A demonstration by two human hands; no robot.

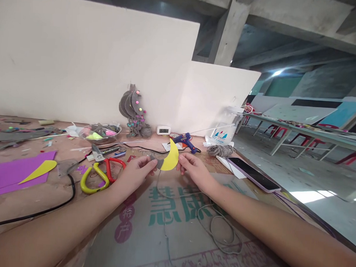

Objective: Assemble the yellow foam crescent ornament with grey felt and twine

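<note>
A yellow crescent (171,158), apparently cut from thin sheet, is held up over the printed cardboard (127,252). Its grey backing piece (159,164) shows at the left end. My left hand (142,170) pinches that grey end between thumb and fingers. On the other side, my right hand (193,169) is closed with thumb and fingertips at the crescent's right edge. Grey cord (221,244) trails below the crescent and lies in loops on the cardboard. Near my left forearm rest scissors (95,179) with yellow and red handles.
A blue glue gun (187,141) lies behind the crescent, near a small white digital clock (163,130). Purple sheets (15,174) are at left. A phone (254,174), cord ball (221,150) and plastic tub (223,127) stand right. A bowl (100,131) holds bright pieces.
</note>
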